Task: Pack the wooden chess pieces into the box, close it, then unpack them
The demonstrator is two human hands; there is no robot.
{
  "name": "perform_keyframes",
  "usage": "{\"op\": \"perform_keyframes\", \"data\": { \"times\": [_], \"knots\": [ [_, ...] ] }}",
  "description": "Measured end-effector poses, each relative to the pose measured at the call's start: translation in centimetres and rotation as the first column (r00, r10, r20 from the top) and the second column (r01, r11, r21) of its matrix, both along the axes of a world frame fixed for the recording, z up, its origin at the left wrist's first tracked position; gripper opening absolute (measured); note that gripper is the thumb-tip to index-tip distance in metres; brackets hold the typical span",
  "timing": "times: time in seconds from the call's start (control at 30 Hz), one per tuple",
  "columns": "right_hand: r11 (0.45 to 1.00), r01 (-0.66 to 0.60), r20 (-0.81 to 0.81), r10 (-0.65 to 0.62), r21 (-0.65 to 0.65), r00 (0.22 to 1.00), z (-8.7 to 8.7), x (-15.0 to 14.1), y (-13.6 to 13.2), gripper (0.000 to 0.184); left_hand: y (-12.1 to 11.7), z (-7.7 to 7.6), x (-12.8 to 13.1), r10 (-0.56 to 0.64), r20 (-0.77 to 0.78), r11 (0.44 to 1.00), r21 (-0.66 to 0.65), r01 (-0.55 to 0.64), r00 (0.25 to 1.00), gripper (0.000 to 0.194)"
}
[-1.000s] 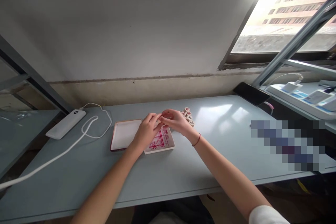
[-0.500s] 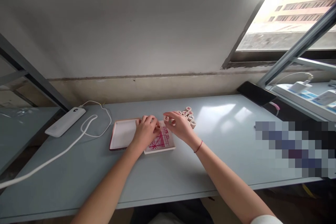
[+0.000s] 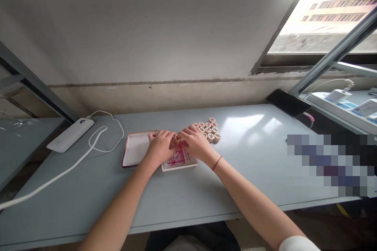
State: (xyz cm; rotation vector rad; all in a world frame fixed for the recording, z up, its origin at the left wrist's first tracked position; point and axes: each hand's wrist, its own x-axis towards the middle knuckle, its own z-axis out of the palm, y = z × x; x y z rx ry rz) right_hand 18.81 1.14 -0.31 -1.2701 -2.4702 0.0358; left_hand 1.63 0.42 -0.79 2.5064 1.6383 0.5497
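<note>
Both hands meet over the far part of a shallow white box (image 3: 180,167) with magenta lines inside. My left hand (image 3: 161,146) has its fingers curled round Chinese chess pieces (image 3: 177,138) that peek out between the hands. My right hand (image 3: 194,142) presses its bent fingers against the same pieces from the other side; how many are held is hidden. Just beyond the right hand, several more round wooden Chinese chess pieces (image 3: 208,130) with red or black characters stand packed together on the table. A white-lined box lid (image 3: 136,151) lies left of the box, partly behind my left hand.
A white power bank (image 3: 70,135) with a white cable (image 3: 73,161) lies on the left of the grey-blue table (image 3: 253,164). A black phone (image 3: 288,102) rests at the back right corner, near a metal frame bar (image 3: 332,50). Behind runs a wall.
My right hand has moved left from beside the loose pieces and now meets my left hand over the box. More of the grouped pieces show. My left hand has stayed nearly in place.
</note>
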Motion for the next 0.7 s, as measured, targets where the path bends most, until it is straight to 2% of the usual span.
{"op": "perform_keyframes", "data": {
  "times": [0.1, 0.2, 0.27, 0.3, 0.37, 0.43, 0.5, 0.57, 0.7],
  "knots": [
    [1.0, -0.008, -0.022, 0.008, -0.022, 1.0, 0.2, -0.2, 0.1, 0.01, 0.0, 0.0, 0.2, 0.008, -0.006, 1.0, 0.005, -0.008, 1.0, 0.027],
    [0.997, -0.016, -0.153, 0.006, -0.07, 0.988, 0.9, 0.9, 0.6, 0.01, 0.0, 0.0, 0.6, -0.001, -0.008, 1.0, 0.01, 0.001, 1.0, 0.031],
    [0.992, 0.092, -0.226, -0.11, -0.088, 0.968, 1.4, 2.6, 1.6, 0.012, 0.0, 0.1, 0.9, -0.019, -0.016, 1.0, 0.01, 0.02, 1.0, 0.029],
    [0.973, 0.208, -0.236, -0.226, -0.095, 0.945, 1.7, 3.6, 2.3, 0.014, 0.1, 0.1, 1.0, -0.025, -0.023, 1.0, 0.007, 0.025, 0.999, 0.026],
    [0.888, 0.443, -0.186, -0.459, -0.121, 0.869, 2.1, 5.7, 4.0, 0.02, 0.0, 0.1, 1.2, -0.023, -0.037, 1.0, 0.003, 0.023, 0.999, 0.021],
    [0.766, 0.618, -0.022, -0.631, -0.177, 0.775, 2.4, 7.4, 5.9, 0.028, 0.0, 0.1, 1.2, -0.013, -0.046, 1.0, 0.0, 0.013, 0.999, 0.019],
    [0.669, 0.69, 0.156, -0.678, -0.275, 0.719, 2.6, 8.5, 7.6, 0.034, -0.2, 0.0, 1.2, -0.008, -0.049, 1.0, -0.002, 0.007, 0.999, 0.02],
    [0.622, 0.708, 0.248, -0.667, -0.335, 0.703, 2.6, 8.9, 8.9, 0.035, -0.3, -0.1, 1.1, -0.007, -0.049, 1.0, -0.002, 0.007, 0.999, 0.02],
    [0.602, 0.711, 0.281, -0.657, -0.363, 0.7, 2.4, 8.7, 10.2, 0.032, -0.5, -0.1, 0.9, -0.008, -0.047, 1.0, 0.008, 0.009, 0.999, 0.02]
  ]
}}
